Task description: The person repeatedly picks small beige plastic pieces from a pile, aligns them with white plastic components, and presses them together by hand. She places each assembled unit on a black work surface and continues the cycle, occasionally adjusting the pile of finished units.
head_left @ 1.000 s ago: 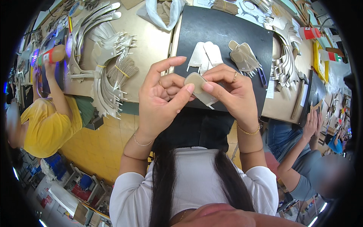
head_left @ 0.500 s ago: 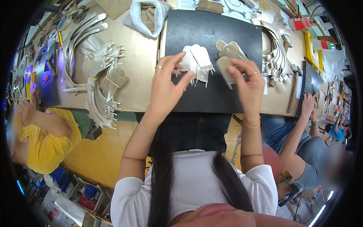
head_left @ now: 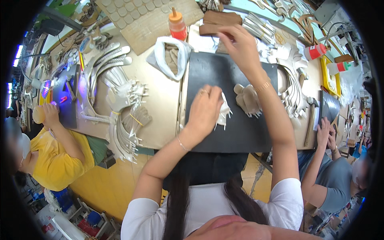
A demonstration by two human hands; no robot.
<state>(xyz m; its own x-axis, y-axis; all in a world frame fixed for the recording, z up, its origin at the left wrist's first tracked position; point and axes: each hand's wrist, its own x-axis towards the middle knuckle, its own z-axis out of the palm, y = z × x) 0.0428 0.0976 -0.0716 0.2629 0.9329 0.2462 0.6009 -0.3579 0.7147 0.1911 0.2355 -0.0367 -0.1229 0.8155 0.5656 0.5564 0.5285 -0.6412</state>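
Note:
My left hand [head_left: 205, 110] is closed over a small group of white tab-shaped pieces [head_left: 225, 109] with thin prongs at one end, on a black mat [head_left: 208, 140]. Its fingers hide most of them. My right hand [head_left: 243, 50] is stretched across the far edge of the mat, thumb and forefinger apart, beside a stack of brown strips [head_left: 214, 25]. Nothing shows between its fingers. Under my right forearm lies a fanned pile of beige tab-shaped pieces [head_left: 247, 99] with similar prongs, partly covered by the arm.
Left of the mat stand a white bag [head_left: 156, 60] of beige pieces and a red bottle [head_left: 177, 28] with an orange cap. Bundled curved pale straps [head_left: 124, 128] lie farther left. A hammer [head_left: 311, 120] lies at right. Co-workers sit on both sides.
The view has shifted farther up the table. My right hand has let go of the beige piece and reached to the far edge. My left hand has closed over the white pieces.

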